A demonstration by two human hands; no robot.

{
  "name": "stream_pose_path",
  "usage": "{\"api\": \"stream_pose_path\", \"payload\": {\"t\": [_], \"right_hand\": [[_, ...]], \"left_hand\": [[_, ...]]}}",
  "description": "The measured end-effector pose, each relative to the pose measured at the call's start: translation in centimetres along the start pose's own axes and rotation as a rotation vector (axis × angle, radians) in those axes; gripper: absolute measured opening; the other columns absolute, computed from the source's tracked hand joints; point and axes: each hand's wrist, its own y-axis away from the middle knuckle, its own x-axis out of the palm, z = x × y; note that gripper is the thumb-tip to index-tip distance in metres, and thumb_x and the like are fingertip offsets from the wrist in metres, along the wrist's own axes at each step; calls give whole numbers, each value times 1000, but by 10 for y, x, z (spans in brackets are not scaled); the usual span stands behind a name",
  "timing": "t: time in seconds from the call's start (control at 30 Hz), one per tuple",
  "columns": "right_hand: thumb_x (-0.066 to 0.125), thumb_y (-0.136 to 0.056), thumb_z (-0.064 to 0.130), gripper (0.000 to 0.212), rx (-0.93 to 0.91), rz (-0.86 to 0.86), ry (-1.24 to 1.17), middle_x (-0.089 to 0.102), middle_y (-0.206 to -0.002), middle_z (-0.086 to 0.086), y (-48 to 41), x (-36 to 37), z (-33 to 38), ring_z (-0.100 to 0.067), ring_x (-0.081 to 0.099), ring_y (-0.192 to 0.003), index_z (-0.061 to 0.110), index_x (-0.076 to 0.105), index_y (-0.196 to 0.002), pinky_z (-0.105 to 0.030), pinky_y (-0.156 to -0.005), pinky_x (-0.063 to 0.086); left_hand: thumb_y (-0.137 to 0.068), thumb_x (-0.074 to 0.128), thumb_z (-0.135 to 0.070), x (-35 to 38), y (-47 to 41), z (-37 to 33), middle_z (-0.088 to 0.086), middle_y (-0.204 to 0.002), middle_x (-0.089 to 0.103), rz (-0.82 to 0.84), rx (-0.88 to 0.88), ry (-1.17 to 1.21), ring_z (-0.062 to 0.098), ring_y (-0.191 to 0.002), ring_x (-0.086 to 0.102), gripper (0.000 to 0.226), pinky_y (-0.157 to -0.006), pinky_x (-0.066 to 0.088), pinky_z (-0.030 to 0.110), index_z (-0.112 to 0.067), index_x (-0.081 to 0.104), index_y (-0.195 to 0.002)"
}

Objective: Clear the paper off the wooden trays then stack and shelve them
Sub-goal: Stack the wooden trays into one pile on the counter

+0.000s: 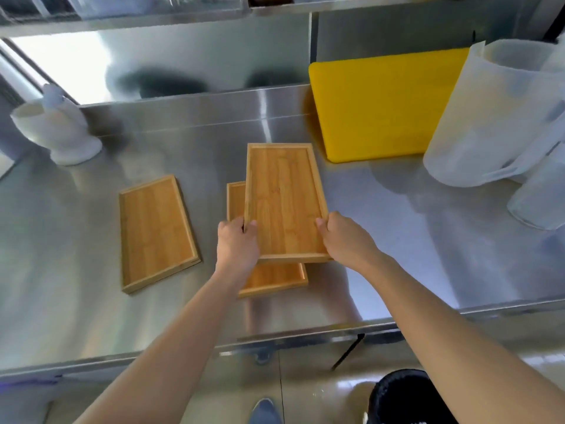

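Your left hand (238, 243) and right hand (345, 237) each clamp a long edge of the top wooden tray (284, 200) near its close end — thumbs over the rim, so it stays level. You hold it above the second tray (275, 278) on the steel counter (91, 325), skewed, likely lining up to stack. A third tray (156, 231) lies apart to the left — no paper on any.
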Motion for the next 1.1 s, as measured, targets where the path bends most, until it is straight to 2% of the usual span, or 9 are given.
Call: {"api": "stream_pose_path", "payload": {"t": [0.07, 0.13, 0.2, 0.27, 0.4, 0.63, 0.87, 1.0, 1.1], "right_hand": [[24, -99, 36, 40, -16, 12, 35, 55, -86, -12, -6, 13, 10, -30, 52, -78, 2, 48, -98, -37, -68, 39], [24, -98, 36, 42, -22, 23, 69, 57, -91, -15, -11, 25, 16, -33, 54, -82, 2, 48, -100, -39, -71, 40], [23, -98, 37, 42, -27, 36, 83, 56, -88, -12, -13, 35, 18, -32, 56, -82, 3, 48, -99, -40, -72, 43], [23, -99, 37, 42, -29, 40, 102, 54, -79, -7, -14, 44, 18, -29, 56, -77, 3, 48, -98, -39, -68, 44], [23, -99, 34, 36, -29, 18, 150, 46, -64, -1, -13, 54, 15, -21, 50, -61, 7, 45, -93, -34, -58, 39], [24, -99, 33, 37, -52, 11, 239, 41, -60, 3, -11, 64, 14, -19, 49, -58, 4, 48, -98, -33, -56, 39], [26, -99, 34, 37, -64, -5, 325, 42, -59, 3, -9, 67, 9, -21, 53, -60, 5, 50, -98, -32, -55, 40], [30, -96, 44, 43, -13, 15, 180, 54, -70, -2, -8, 68, 2, -23, 57, -67, 7, 51, -102, -37, -62, 47], [37, -91, 50, 49, -40, 25, -44, 62, -100, -3, 1, 67, -5, -20, 59, -89, 13, 49, -121, -36, -77, 50]], "left_hand": [[-96, 39, -17, -9, -5, 12, 41, -99, 45, -48, 20, -22, 15, -49, 25, 45, -45, 21, 26, -14, 25, -54], [-96, 38, -14, -14, -9, 25, 46, -119, 42, -54, 36, -36, 14, -49, 24, 46, -45, 21, 27, -17, 24, -52], [-97, 38, -13, -16, -12, 34, 47, -120, 41, -44, 35, -51, 13, -49, 25, 46, -44, 24, 29, -18, 26, -53], [-97, 38, -14, -16, -14, 41, 42, -118, 45, -40, 20, -53, 12, -52, 28, 44, -45, 30, 37, -17, 27, -54], [-98, 35, -18, -14, -18, 49, 13, -113, 41, -11, -24, -96, 13, -65, 38, 33, -62, 36, 26, -10, 37, -66], [-99, 35, -18, -15, -19, 64, 12, -118, 42, 5, -31, -142, 20, -85, 45, 29, -75, 36, 28, 4, 52, -102], [-97, 41, -21, -17, -16, 75, 11, -106, 43, 33, 5, -174, 12, -64, 38, 26, -69, 34, 27, -4, 44, -78], [-97, 40, -26, -25, -15, 79, 3, -107, 48, 64, 59, -145, 15, -86, 46, 28, -76, 33, 24, -6, 57, -106], [-95, 44, -32, -37, -8, 92, -1, -117, 52, 108, 123, -51, 12, -105, 49, 40, -89, 36, 25, -12, 48, -130]]}}
